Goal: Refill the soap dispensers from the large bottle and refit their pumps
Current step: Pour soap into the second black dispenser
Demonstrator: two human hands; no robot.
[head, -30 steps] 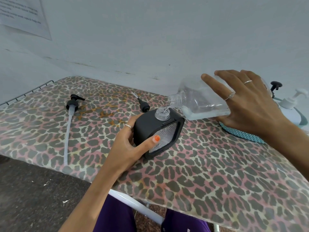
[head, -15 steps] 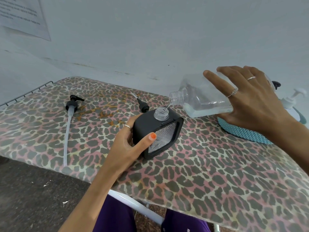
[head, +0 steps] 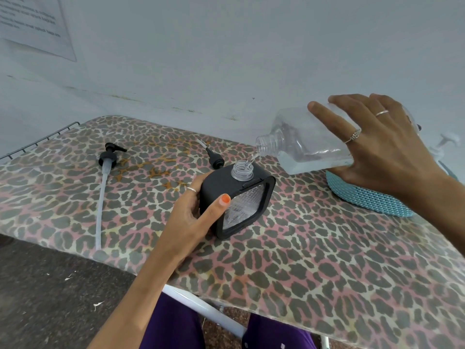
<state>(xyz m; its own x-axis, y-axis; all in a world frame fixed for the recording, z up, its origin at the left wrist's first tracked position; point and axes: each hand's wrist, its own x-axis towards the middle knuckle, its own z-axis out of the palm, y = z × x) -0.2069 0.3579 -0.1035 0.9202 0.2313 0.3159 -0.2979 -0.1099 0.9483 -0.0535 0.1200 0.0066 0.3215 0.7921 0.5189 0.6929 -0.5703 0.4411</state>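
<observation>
Higher-tipped large bottle (head: 305, 144) in right hand (head: 385, 149)

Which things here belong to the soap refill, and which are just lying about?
Part of the job:
- clear plastic refill bottle, tilted, pouring
- black square dispenser, neck open
- long-tubed black pump
- short black pump

Lying about:
- turquoise woven basket
- printed paper notice on the wall

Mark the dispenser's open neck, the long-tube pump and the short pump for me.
dispenser (head: 241, 169), head view, on its clear threaded neck.
long-tube pump (head: 108, 157), head view, on its black collar.
short pump (head: 217, 162), head view, on its black cap.
</observation>
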